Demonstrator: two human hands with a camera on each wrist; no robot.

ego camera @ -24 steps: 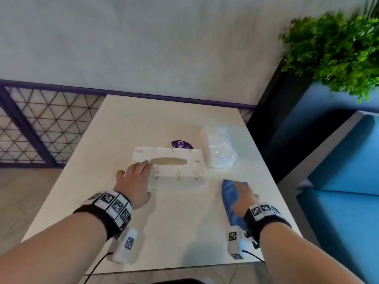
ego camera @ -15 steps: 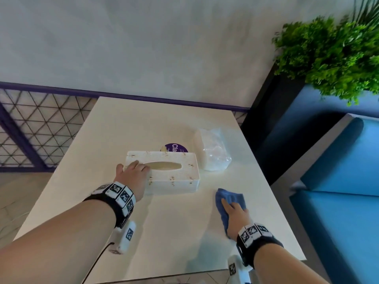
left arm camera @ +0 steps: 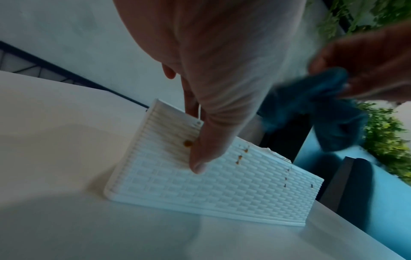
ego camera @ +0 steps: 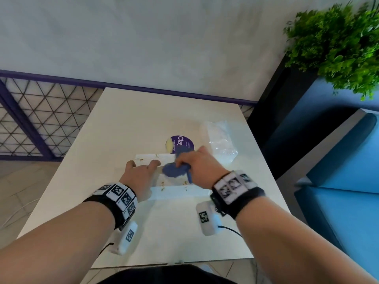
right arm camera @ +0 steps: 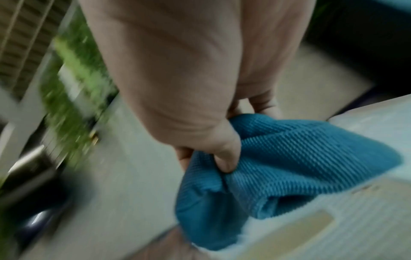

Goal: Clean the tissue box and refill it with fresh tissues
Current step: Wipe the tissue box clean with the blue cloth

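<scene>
Both forearms are bare, no sleeves at all. Each wrist has a black strap (ego camera: 244, 203) wrapped around it, with a row of white square tiles on top, every tile printed with a black pixel-style code. Under each wrist hangs a chunky white pod (ego camera: 207, 219) with rounded corners and one more code tag stuck on its face. A thin black cable (ego camera: 229, 229) runs out of each pod. The right-side tags look smeared and unreadable. A dark bit of clothing (ego camera: 164, 275) shows at the bottom edge.
</scene>
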